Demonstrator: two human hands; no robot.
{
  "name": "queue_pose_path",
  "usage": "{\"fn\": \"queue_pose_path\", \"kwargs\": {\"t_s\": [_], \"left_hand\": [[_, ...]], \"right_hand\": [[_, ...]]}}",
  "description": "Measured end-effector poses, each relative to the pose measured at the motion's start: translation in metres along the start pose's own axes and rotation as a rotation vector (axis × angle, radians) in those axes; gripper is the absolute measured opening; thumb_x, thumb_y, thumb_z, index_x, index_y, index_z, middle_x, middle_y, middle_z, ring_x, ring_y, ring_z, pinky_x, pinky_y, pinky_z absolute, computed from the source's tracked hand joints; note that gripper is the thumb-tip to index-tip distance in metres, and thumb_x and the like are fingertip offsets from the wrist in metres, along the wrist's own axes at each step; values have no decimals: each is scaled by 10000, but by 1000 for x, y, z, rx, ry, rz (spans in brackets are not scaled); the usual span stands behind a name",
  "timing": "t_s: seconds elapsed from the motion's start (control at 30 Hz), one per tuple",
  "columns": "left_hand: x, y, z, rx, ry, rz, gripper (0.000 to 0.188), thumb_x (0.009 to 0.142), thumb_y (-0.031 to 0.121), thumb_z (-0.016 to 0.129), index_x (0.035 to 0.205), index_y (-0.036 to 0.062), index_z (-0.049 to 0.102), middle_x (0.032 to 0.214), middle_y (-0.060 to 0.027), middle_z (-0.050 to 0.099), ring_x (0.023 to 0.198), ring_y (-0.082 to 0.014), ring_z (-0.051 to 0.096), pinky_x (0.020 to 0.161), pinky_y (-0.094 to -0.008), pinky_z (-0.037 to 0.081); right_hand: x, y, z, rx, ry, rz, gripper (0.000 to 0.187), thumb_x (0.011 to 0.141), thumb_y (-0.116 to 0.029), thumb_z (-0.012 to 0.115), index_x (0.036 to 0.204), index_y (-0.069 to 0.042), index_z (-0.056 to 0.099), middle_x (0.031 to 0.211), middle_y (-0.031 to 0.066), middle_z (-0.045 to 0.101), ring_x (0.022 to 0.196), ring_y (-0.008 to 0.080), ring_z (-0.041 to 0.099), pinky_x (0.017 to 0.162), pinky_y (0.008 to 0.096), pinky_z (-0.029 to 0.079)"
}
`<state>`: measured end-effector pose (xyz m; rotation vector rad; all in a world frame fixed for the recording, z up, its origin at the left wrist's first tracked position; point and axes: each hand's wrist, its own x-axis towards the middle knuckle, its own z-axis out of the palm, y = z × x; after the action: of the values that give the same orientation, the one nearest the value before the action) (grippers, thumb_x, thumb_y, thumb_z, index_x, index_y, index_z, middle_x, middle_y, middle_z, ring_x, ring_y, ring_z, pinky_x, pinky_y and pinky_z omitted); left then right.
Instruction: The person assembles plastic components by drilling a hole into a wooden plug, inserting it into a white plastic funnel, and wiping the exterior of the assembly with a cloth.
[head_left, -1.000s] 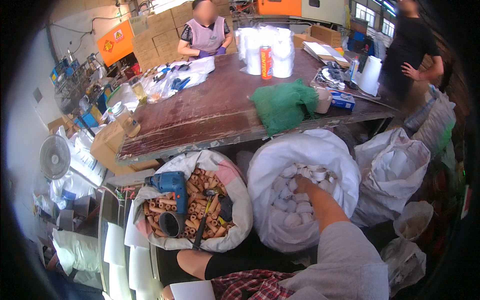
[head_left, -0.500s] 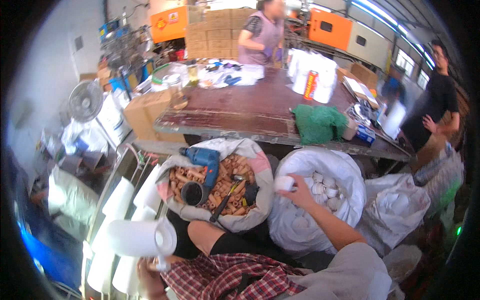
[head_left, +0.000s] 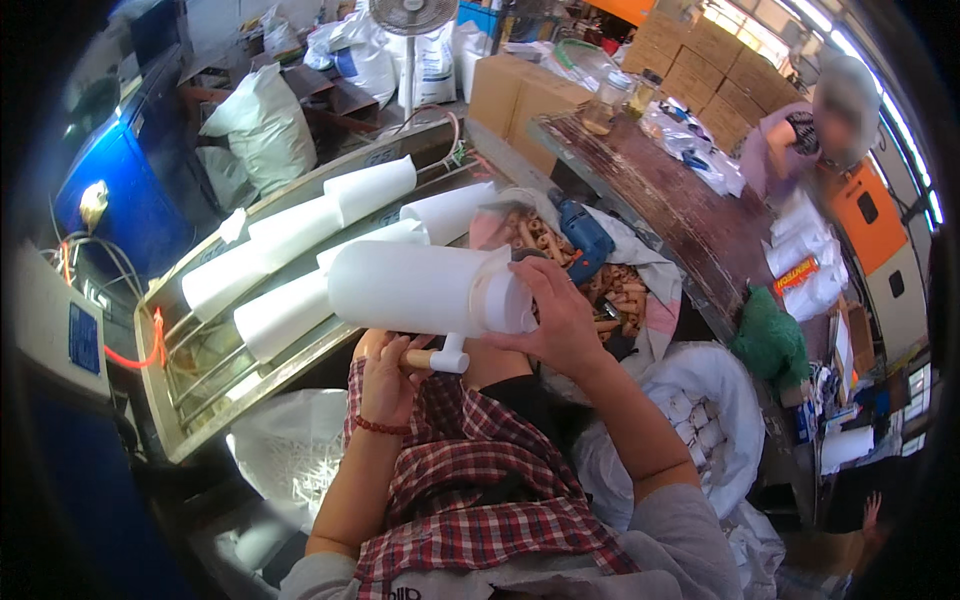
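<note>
In front of my lap lies a large white plastic cylinder (head_left: 405,287), nearly horizontal, with a white T-shaped piece (head_left: 452,353) below its open-end side. A tan handle (head_left: 418,358) runs from that piece into my left hand (head_left: 383,385), which is closed around it. My right hand (head_left: 558,315) grips a white round cap (head_left: 508,303) with thumb and fingers at the cylinder's right end. The cap sits against or in the rim; how deep I cannot tell. Part of the handle is hidden by my fingers.
Left, a long metal-framed rack (head_left: 170,390) carries several white cylinders (head_left: 295,232). Ahead right, a sack (head_left: 655,262) holds tan tubes (head_left: 625,290) and a blue drill (head_left: 585,238). A white sack (head_left: 740,440) of caps stands right, beyond it a brown table (head_left: 660,190). People stand beyond the table.
My view has swung left. My right hand has brought the white cap from over the white sack to the cylinder's end. The left hand still holds the handle, with the cylinder nearer the middle.
</note>
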<state>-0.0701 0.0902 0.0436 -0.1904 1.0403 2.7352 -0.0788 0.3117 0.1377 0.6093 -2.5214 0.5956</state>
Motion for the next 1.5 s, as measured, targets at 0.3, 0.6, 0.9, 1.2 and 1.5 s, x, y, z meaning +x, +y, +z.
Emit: {"fn": "queue_pose_path", "kwargs": {"t_s": [0.3,0.6,0.9,1.2,1.5], "left_hand": [[-6,-2,1,-91,-7,-39,282,917,72,476,1195,45,433,1023,-109,607,913,-203,643,513,-240,485],[-14,-2,-5,-9,24,-94,273,922,118,488,1178,30,452,1040,-120,602,921,-205,644,539,-300,561],[-18,8,-14,76,-38,-128,216,928,170,496,1093,32,517,894,-109,651,756,-182,646,475,-256,509],[-22,7,-15,-101,-34,-238,218,943,192,482,1076,30,540,851,-127,671,713,-178,644,516,-259,519],[-28,14,-6,-19,8,-75,282,952,188,467,1171,12,483,946,-143,644,816,-196,652,562,-266,549]], "right_hand": [[1,4,-3,79,-102,-45,789,616,-332,835,1247,-26,474,1218,150,485,1078,325,528,883,398,467],[-6,3,-27,135,-336,8,685,692,-174,789,1296,-118,473,1316,137,449,1022,302,590,802,346,517],[-9,14,-34,-295,-243,-577,552,687,-62,711,1171,-275,553,1330,139,427,1127,299,543,734,319,552],[17,5,-51,-482,-379,-761,583,773,-165,653,1307,-262,439,1363,118,406,1229,336,428,896,347,503],[7,0,-37,-8,-454,-43,690,849,-278,654,1384,-45,285,1209,180,538,941,275,623,747,340,530]]}}
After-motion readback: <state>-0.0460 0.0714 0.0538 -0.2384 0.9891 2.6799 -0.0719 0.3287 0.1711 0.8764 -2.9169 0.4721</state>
